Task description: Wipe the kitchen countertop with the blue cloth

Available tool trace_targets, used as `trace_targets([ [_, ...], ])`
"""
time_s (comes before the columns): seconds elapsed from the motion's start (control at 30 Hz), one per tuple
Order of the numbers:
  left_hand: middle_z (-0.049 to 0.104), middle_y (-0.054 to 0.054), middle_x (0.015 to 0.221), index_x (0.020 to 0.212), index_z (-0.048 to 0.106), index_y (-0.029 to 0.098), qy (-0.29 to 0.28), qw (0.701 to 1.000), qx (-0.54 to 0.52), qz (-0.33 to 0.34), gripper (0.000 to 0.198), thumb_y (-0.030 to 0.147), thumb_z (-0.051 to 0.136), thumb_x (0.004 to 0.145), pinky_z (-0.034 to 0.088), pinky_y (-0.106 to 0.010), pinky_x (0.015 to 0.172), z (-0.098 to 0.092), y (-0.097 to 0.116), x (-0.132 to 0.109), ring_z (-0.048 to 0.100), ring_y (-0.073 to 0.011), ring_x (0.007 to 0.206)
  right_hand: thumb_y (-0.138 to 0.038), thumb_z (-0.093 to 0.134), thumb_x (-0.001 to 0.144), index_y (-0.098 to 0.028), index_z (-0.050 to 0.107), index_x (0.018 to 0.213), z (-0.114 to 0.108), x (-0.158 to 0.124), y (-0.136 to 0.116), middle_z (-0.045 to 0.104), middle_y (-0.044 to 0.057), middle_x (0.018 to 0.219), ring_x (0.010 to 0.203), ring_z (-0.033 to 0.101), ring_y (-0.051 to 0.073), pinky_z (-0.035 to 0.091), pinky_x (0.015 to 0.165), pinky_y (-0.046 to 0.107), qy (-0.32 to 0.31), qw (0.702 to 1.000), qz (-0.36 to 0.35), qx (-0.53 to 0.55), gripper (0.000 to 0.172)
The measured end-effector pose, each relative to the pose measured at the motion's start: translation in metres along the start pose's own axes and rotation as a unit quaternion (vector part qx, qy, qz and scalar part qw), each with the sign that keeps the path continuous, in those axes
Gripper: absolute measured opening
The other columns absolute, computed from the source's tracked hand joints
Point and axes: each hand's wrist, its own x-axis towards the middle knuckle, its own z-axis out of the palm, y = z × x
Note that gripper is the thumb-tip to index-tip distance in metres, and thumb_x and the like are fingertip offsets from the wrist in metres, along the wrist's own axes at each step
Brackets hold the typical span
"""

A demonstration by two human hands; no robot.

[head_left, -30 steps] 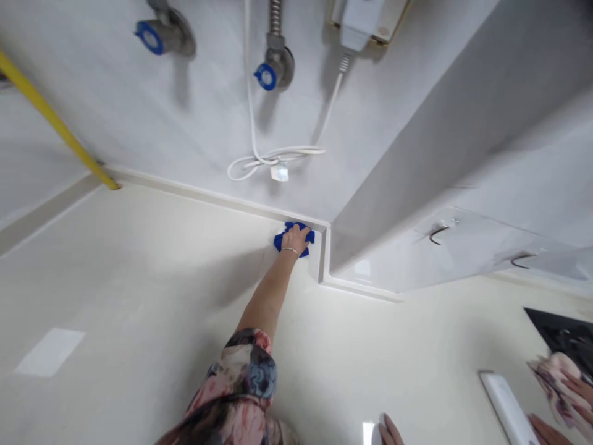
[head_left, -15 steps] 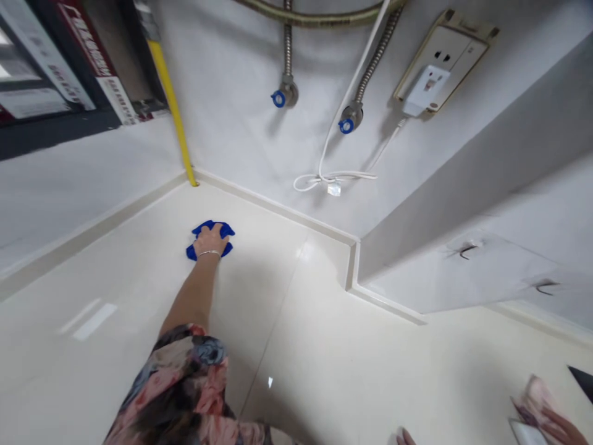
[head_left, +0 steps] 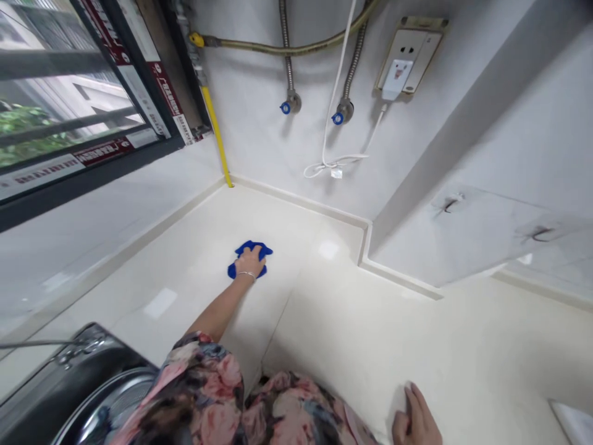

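Note:
My left hand (head_left: 250,262) lies on a bunched blue cloth (head_left: 265,250), pressing it against the glossy cream countertop (head_left: 343,334). Its fingers are bent over the cloth, and folds stick out on both sides. A thin bracelet circles that wrist, below a floral sleeve. At the lower edge of the view is my right hand (head_left: 417,417), holding nothing, with its fingers stretched forward and the thumb apart. It is over the countertop's near part; whether it touches the surface I cannot tell.
A dark sink (head_left: 92,383) with a metal strainer stands lower left. A yellow pipe (head_left: 217,136) meets the counter at the back corner. A white cord (head_left: 324,162) hangs from a socket (head_left: 410,55). Wall hooks (head_left: 448,205) and a white flat object (head_left: 572,423) are at right.
The view has swung left, bringing the sink and window into sight. My left hand and the cloth have slid slightly away from the back corner. More of my right hand shows.

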Motion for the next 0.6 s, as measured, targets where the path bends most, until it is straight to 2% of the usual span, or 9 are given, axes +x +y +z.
trace_targets([
  [0.2,0.055,-0.015,0.137,0.148,0.055,0.032,-0.037,0.987,-0.004,0.155,0.049,0.041,0.056,0.1,0.053,-0.045,0.098,0.044,0.096,-0.071,0.062,-0.0324,0.124,-0.039,0.037,0.107,-0.013,0.063,0.144,-0.003,-0.004,-0.012,0.067,0.021,0.141,0.123,0.067,0.035,0.055,0.106,0.055,-0.002,0.999,0.027,-0.017,0.052],
  [0.4,0.055,-0.014,0.133,0.144,0.059,0.031,-0.076,0.947,-0.043,0.309,0.05,0.041,0.064,0.095,0.053,-0.043,0.098,0.085,0.183,-0.144,0.06,-0.0317,0.12,-0.032,0.038,0.107,-0.011,0.061,0.144,-0.008,-0.004,-0.013,0.064,0.022,0.145,0.128,0.064,0.036,0.053,0.106,0.054,-0.033,0.999,0.011,-0.026,0.049],
  [0.5,0.056,-0.012,0.131,0.156,0.048,0.037,-0.082,0.919,-0.086,0.376,0.066,0.041,0.066,0.093,0.054,-0.044,0.098,0.1,0.207,-0.179,0.06,-0.0318,0.118,-0.031,0.037,0.105,-0.011,0.058,0.147,-0.01,-0.002,-0.006,0.063,0.024,0.143,0.128,0.063,0.038,0.052,0.106,0.056,-0.044,0.998,0.006,-0.032,0.051],
  [0.6,0.057,-0.014,0.13,0.167,0.035,0.033,-0.068,0.884,-0.132,0.443,0.081,0.04,0.064,0.091,0.056,-0.048,0.096,0.109,0.209,-0.207,0.061,-0.0335,0.116,-0.033,0.039,0.104,-0.011,0.058,0.146,-0.012,0.012,0.002,0.064,0.025,0.137,0.123,0.062,0.039,0.051,0.103,0.059,-0.073,0.996,-0.031,-0.03,0.051],
])
